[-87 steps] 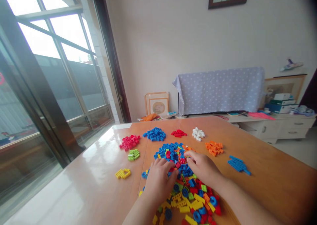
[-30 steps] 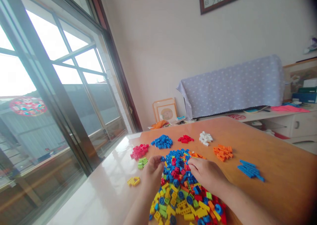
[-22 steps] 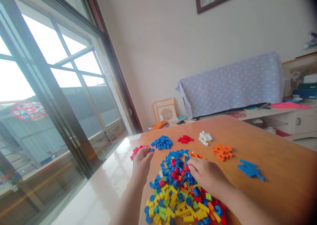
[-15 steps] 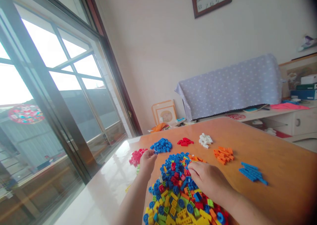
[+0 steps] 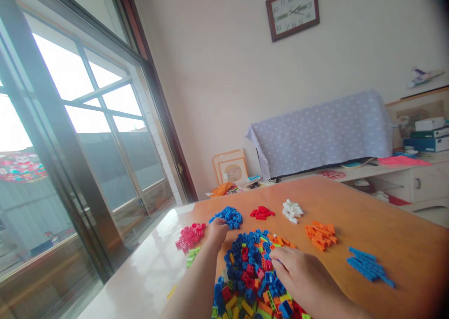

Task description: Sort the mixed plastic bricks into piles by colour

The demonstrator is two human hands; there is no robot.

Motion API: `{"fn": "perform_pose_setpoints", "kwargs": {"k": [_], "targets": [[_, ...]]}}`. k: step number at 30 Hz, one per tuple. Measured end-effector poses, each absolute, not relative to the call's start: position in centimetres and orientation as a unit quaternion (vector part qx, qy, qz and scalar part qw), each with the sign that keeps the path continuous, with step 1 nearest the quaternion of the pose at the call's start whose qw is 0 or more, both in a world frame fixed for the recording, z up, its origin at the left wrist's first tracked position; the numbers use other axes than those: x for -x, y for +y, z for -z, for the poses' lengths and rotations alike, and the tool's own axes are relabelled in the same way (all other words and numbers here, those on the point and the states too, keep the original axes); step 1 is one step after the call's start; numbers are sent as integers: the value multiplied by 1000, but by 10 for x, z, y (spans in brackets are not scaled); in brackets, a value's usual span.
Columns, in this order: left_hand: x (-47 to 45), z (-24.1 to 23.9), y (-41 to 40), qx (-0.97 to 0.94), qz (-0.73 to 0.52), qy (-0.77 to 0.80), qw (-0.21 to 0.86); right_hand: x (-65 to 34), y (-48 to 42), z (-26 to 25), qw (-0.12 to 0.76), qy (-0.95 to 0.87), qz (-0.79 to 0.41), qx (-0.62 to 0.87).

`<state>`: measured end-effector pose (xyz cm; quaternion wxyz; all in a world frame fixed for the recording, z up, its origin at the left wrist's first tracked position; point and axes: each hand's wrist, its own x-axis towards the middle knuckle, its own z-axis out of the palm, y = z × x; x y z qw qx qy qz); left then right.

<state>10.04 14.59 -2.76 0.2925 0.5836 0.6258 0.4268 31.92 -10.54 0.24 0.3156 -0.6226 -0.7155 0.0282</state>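
Looking at a jumbled mound of multicoloured plastic bricks [image 5: 249, 270], bluest at the far end, and just beyond, a heap of small blue plastic bricks [image 5: 232, 216]!

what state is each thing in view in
mixed heap: loose, colors mixed
blue pile: heaped
left hand: at the blue pile, grip hidden
right hand: at the mixed heap, fingers curled
pink pile: loose
red pile: loose
white pile: loose
orange pile: loose
blue rods: lying side by side
green pile: partly hidden
cloth: draped
clock: hung
boxes: stacked
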Motion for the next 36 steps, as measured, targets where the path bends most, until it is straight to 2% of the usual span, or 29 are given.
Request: {"fn": "perform_pose_setpoints", "kwargs": {"k": [12, 19, 24, 32, 36], "targets": [[-105, 23, 146, -578, -465, 572, 351, -317, -107, -13, 301, -717, -54, 626], [-74, 10, 103, -590, -442, 534, 414, -317, -111, -14, 286, -723, -44, 628], [-50, 5, 56, -601, -426, 529, 421, -315, -111, -9, 275, -728, -41, 627], [-31, 3, -1, -646, -326, 539, 431, -314, -117, -8, 270, -730, -46, 627], [-32, 5, -12, -710, -273, 535, 367, -315, -115, -8, 252, -727, -46, 637]]}}
